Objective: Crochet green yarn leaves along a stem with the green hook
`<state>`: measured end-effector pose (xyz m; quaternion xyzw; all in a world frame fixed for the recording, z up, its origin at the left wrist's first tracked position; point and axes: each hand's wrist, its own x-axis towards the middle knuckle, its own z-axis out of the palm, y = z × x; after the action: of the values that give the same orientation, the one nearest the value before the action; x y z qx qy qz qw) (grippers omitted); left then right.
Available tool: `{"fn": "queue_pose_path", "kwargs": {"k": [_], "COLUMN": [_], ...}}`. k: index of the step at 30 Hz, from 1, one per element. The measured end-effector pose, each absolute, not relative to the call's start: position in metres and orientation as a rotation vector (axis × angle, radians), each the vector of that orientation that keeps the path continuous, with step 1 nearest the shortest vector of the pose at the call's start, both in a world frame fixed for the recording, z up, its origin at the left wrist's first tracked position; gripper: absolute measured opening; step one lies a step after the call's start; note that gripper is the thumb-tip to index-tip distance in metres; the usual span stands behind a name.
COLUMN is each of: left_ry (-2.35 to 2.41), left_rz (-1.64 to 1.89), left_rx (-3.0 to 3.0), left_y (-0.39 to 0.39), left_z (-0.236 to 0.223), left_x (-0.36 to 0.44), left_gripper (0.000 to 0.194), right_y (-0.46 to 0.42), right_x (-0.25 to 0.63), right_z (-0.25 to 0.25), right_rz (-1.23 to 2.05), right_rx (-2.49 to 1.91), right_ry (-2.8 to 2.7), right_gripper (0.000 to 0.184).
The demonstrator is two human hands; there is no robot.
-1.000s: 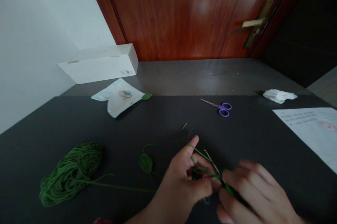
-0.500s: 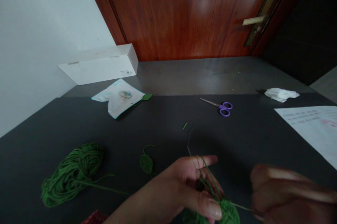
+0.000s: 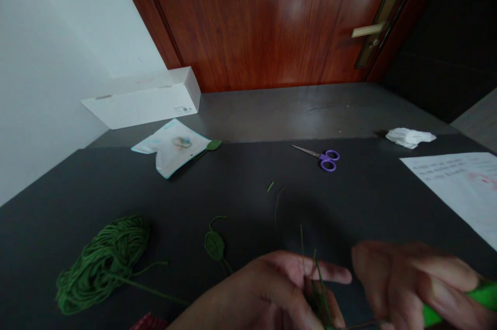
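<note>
At the bottom of the view, my left hand is closed on a green crochet piece, which is almost wholly below the picture edge now. Green yarn strands run up between its fingers, with the index finger stretched to the right. My right hand grips a crochet hook with a bright green handle; its thin shaft points left toward my left fingers, and its tip cannot be made out. A small green crocheted leaf with a yarn tail lies left of my hands.
A green yarn skein lies at left. Purple-handled scissors and a short green yarn scrap lie ahead. Behind are a white pouch with a green leaf, a white box, crumpled tissue and a printed sheet.
Both hands are lower in the picture, and the crochet piece has slipped mostly out of view. My right hand has turned, bringing the hook's green handle into sight. The view has shifted slightly.
</note>
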<state>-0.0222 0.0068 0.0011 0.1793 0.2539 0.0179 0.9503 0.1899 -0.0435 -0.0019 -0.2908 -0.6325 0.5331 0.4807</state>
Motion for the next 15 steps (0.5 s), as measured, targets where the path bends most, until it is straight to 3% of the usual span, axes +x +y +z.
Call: {"fn": "queue_pose_path", "kwargs": {"k": [7,13,15], "left_ry": [0.548,0.620,0.580], "left_rz": [0.267,0.483,0.438], "left_rx": [0.433,0.428,0.433], "left_y": [0.004,-0.004,-0.005], "left_z": [-0.003,-0.004,-0.003], "left_x": [-0.020,-0.014,-0.014], "left_gripper": [0.057,0.067,0.059], "right_y": [-0.041,-0.043,-0.042], "right_x": [0.187,0.177,0.178], "right_z": [-0.015,-0.019,-0.018], "right_rz": [1.479,1.595,1.566], "right_rx": [-0.653,-0.710,-0.716], "right_ry": [-1.320,-1.092,-1.137], "right_gripper": [0.033,0.041,0.041]}}
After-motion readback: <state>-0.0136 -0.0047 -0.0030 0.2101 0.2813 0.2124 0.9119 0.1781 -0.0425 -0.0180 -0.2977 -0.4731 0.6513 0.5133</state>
